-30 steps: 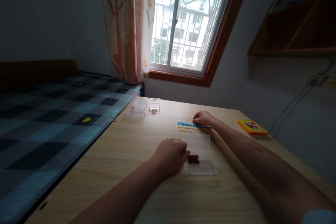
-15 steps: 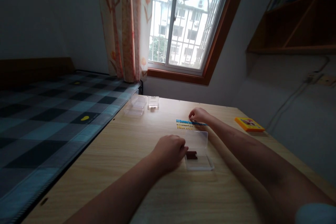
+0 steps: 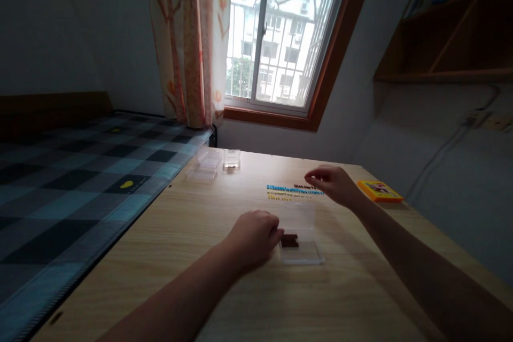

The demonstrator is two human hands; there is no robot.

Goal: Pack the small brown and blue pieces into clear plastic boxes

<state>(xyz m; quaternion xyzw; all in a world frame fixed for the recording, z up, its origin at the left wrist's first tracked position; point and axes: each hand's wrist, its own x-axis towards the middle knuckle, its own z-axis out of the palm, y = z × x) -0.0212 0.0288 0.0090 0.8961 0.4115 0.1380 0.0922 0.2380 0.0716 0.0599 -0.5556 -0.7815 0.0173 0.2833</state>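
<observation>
My left hand, fingers curled, is at the left edge of an open clear plastic box and seems to grip it. Inside the box, close to those fingertips, lies a dark brown block-like piece. Farther back, my right hand has its thumb and fingertips pinched together; anything between them is too small to make out. It hovers by the right end of a row of tiny dark pieces. In front of that row are tiny blue pieces and yellow pieces, also in rows.
Several clear plastic boxes and a single clear case stand at the table's back left. An orange-yellow box lies at the right edge. A checked bed adjoins the wooden table on the left.
My right hand has moved to the right, uncovering part of the dark row. My left hand stays at the box's left edge. The view has shifted slightly.
</observation>
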